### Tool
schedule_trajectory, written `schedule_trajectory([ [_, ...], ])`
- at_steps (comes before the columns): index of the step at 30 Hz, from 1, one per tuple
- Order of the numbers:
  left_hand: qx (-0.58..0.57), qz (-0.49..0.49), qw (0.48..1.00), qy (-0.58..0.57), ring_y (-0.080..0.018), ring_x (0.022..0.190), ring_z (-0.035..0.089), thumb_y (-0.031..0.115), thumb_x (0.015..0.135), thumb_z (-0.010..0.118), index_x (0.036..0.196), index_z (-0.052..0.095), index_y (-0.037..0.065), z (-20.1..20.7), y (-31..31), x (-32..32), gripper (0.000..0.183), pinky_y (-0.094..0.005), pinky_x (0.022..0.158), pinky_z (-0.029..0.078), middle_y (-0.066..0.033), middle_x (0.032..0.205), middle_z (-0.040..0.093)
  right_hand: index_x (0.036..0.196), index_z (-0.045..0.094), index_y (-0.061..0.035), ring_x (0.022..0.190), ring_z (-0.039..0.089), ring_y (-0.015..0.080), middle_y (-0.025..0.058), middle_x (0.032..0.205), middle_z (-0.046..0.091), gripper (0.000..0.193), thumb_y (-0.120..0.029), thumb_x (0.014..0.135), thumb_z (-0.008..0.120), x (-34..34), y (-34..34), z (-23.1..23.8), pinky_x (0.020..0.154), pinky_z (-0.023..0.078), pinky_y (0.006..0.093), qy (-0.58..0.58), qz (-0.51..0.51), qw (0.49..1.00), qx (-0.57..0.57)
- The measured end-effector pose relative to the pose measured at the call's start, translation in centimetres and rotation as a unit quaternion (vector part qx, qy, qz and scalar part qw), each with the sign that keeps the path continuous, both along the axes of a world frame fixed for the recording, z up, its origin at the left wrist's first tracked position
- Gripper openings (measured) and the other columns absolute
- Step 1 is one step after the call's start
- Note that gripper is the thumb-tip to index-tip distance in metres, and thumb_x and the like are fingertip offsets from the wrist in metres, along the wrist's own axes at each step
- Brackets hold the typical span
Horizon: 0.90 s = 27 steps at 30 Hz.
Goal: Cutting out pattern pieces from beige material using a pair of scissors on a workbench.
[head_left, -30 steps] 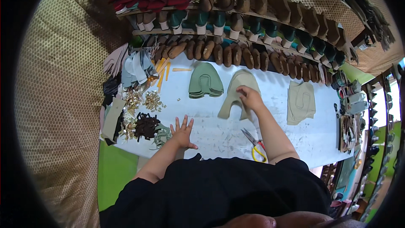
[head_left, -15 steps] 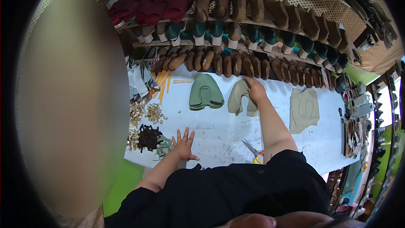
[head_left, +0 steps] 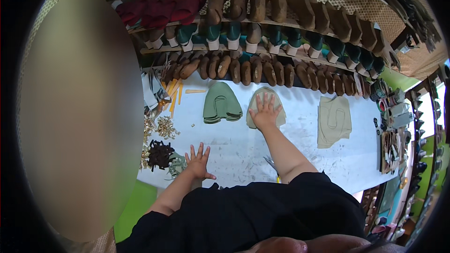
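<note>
My right hand (head_left: 265, 111) lies flat with spread fingers on a stack of beige shoe-upper pieces (head_left: 277, 97) at the far middle of the white worktable (head_left: 243, 152). Just left of it sits a stack of green shoe-upper pieces (head_left: 220, 104). My left hand (head_left: 199, 161) rests open, palm down, on the table near its front edge, beside a small pile of green scraps (head_left: 176, 163). Neither hand holds anything.
Another beige stack (head_left: 334, 121) lies to the right. Dark brown pieces (head_left: 160, 153) and gold metal fittings (head_left: 165, 127) sit at the left end. Scissors (head_left: 271, 165) peek out by my right arm. Shelves of shoe lasts (head_left: 262, 33) rise behind the table. Tools crowd the right edge (head_left: 391, 131).
My right hand has slid the beige stack away from me toward the shelves and now presses flat on it. My left hand stays planted on the table.
</note>
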<state>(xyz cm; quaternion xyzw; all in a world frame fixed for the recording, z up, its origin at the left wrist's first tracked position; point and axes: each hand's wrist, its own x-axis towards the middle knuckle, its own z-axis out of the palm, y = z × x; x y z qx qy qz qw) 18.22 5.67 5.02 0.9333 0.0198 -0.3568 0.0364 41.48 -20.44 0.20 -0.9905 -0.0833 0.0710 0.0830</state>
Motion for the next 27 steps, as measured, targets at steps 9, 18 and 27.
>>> schedule_trajectory([
  [9,-0.009,-0.003,1.0,-0.015,-0.0509,0.147,-0.015,0.073,0.049,0.083,0.16,-0.001,0.022,-0.4,0.0,-0.4,0.148,-0.0724,0.112,0.003,-0.0136,0.165,-0.013,0.156,0.028,-0.0269,0.153,0.005,0.0335,0.0068,0.166,0.01,0.07,-0.064,0.097,0.034,2.6,-2.8,2.6,0.114,0.004,0.0693,0.138,-0.018,0.978,0.158],
  [18,-0.014,0.007,0.999,-0.033,-0.0472,0.148,-0.015,0.07,0.049,0.085,0.16,-0.001,0.021,-0.2,0.1,-1.0,0.148,-0.0719,0.112,0.003,-0.0115,0.165,-0.015,0.148,0.043,-0.0154,0.15,0.02,0.0281,0.0061,0.16,0.031,0.058,-0.044,0.098,0.05,-8.8,-12.9,0.3,0.114,0.011,0.0704,-0.028,-0.065,0.997,0.039],
  [27,-0.002,0.005,1.0,-0.028,-0.0467,0.148,-0.015,0.07,0.046,0.086,0.16,-0.002,0.02,-0.8,-0.3,-0.7,0.152,-0.0718,0.112,0.004,-0.0115,0.165,-0.015,0.148,0.04,-0.0079,0.142,0.036,0.0311,0.0136,0.154,0.039,0.065,-0.033,0.091,0.062,-7.9,-31.7,-2.7,0.115,0.033,0.0502,-0.062,-0.212,0.973,0.071],
])
